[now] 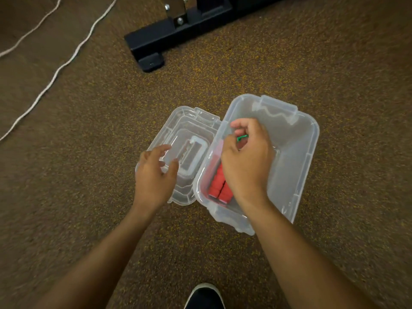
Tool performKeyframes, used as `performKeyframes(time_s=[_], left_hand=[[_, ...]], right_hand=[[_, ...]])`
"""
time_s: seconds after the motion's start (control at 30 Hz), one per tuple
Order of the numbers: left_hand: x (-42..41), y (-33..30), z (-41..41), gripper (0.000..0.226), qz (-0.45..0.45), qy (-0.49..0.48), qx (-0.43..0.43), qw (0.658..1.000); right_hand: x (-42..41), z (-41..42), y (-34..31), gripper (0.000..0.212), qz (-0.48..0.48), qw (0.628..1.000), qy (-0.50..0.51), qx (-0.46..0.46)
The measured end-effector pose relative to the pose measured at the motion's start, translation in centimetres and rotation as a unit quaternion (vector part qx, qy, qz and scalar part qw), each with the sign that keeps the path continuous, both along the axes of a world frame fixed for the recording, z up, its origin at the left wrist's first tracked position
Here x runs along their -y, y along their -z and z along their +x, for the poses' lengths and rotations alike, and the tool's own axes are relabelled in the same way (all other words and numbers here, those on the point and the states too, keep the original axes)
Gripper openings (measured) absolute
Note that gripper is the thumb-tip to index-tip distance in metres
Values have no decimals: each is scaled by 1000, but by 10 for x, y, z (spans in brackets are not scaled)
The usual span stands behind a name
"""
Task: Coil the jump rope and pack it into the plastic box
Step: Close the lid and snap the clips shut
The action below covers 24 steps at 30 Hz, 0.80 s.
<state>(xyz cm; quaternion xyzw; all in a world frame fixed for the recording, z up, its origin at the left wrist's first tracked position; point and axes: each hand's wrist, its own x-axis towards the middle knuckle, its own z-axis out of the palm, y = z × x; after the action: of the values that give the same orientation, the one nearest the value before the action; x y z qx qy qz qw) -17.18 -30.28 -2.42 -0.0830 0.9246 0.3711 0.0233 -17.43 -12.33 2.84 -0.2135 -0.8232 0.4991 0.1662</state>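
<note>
A clear plastic box (296,166) stands open on the brown carpet. Its clear lid (185,128) lies flat beside it on the left. Inside the box, along its left wall, lie the jump rope's two red handles (219,188) side by side. My right hand (245,159) reaches into the box over the handles, fingers closed around a bit of green rope (242,137). The rest of the rope is hidden under that hand. My left hand (153,175) hovers over the lid's near edge, fingers spread and holding nothing.
A black metal equipment base (169,39) with bolts stands on the carpet beyond the box. A white cord (55,72) snakes across the floor at the far left. My dark shoe (204,296) shows at the bottom edge.
</note>
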Motion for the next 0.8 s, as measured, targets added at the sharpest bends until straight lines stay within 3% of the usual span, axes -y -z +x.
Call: performKeyframes(time_s=[0.13,0.27,0.4,0.5,0.63,0.7,0.8], left_hand=[[38,36,-15,58,-100,-44,89,990],[48,47,-35,66,-157,-27,162,974],[50,48,-42,44,-153,-13,168,974],[51,23,-42,22,-34,-54,201,978],[35,-38,-35,9,74,-55,123,988],[13,-64,-25,11,51,5,60,997],[-15,-79,0,22,-2,70,-49,996]], right_hand=[[23,-12,-11,20,29,996,-69,-42],[46,-18,-1,20,23,994,-106,-21],[48,-16,8,23,25,993,-112,-4],[45,-14,11,23,21,993,-116,5],[46,-13,8,14,-6,994,-111,18],[45,-17,-2,16,-45,992,-107,46],[42,-21,-17,37,-113,986,-84,95]])
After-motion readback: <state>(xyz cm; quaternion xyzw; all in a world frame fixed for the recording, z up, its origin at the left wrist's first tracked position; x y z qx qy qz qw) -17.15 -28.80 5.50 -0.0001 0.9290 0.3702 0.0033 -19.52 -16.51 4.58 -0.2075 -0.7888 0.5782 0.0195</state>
